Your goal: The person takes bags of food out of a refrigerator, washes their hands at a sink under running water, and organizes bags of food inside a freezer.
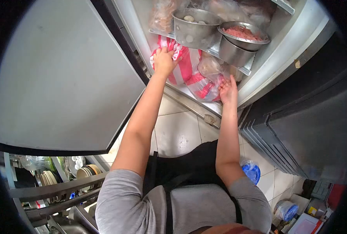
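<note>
In the bottom of an open refrigerator lies a red-and-white striped plastic bag (186,64). My left hand (165,61) is closed on its upper left part, fingers curled into the plastic. To the right, my right hand (228,91) is open, palm up and fingers stretched out, against the side of a second striped bag (202,86). A clear plastic bag (211,67) with pale contents sits just above that one. What the striped bags contain is hidden.
A shelf above the bags holds a deep metal pot (196,33) and a metal bowl of pinkish-red food (241,33) on another pot (235,54). The refrigerator door (68,78) stands open at left. A rack with stacked plates (88,173) is lower left.
</note>
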{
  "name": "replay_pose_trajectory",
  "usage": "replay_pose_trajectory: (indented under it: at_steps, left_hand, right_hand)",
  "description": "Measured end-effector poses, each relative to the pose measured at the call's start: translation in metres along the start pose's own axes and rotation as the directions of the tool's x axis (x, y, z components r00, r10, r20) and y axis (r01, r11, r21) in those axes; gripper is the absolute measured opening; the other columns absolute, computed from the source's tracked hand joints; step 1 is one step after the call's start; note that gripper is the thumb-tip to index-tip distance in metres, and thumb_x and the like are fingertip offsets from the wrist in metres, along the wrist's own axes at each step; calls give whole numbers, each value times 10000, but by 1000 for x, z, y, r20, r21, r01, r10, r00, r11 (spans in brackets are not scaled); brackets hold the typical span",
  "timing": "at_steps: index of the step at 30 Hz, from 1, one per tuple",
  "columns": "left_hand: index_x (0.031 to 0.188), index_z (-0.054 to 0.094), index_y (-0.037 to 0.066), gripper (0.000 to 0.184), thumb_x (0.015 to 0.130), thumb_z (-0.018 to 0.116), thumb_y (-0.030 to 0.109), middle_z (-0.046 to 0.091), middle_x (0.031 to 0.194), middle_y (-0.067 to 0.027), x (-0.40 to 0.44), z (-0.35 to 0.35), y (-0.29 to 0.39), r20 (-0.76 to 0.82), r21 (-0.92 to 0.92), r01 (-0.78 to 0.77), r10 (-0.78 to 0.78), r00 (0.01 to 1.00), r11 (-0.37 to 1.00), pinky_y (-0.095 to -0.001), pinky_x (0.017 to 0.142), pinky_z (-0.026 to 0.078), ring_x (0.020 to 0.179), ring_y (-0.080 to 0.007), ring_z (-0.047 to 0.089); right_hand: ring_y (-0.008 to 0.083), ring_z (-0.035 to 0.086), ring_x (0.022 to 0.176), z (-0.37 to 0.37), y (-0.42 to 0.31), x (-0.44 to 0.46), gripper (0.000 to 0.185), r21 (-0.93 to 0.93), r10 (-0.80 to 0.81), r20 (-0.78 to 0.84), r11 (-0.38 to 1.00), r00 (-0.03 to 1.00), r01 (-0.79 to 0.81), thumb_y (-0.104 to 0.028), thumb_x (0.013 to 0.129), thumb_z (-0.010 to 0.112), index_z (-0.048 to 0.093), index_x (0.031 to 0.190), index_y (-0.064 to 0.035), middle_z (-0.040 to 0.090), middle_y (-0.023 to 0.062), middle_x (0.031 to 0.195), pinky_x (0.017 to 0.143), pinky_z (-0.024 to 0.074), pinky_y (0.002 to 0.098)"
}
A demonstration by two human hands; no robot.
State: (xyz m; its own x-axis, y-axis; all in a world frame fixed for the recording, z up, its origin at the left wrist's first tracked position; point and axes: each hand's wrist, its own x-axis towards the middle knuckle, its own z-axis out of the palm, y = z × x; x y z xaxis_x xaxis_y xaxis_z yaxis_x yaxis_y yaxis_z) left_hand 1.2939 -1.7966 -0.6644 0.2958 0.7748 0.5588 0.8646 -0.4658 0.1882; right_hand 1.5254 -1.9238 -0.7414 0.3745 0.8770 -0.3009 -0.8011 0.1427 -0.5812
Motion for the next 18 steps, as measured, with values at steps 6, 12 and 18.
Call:
replay_pose_trajectory:
  at_steps: [6,12,18]
  left_hand:
    - [765,621,87,225,545,666,97,472,830,-71,-23,-22,-12,17,-129,-194,197,980,973,-381,724,380,842,-278,451]
    - [755,582,78,214,546,626,88,432,848,-99,-58,-18,-25,-51,-169,-158,152,987,973,-381,711,344,865,-289,420]
    - [751,569,67,157,602,609,94,408,813,-101,-92,-25,-51,-6,-245,-33,33,999,969,-369,687,327,801,-279,401]
  right_hand:
    - [129,445,576,1,5,6,295,-3,-18,-26,1000,1000,18,-341,804,603,520,819,-59,513,23,684,537,357,269]
    - [123,435,550,-9,9,21,289,-17,-31,-57,999,998,30,-331,815,591,538,868,-52,508,13,667,520,355,272]
    - [115,432,402,-1,10,17,270,-348,-193,-203,931,960,113,-256,823,584,572,776,10,505,43,566,380,338,239]
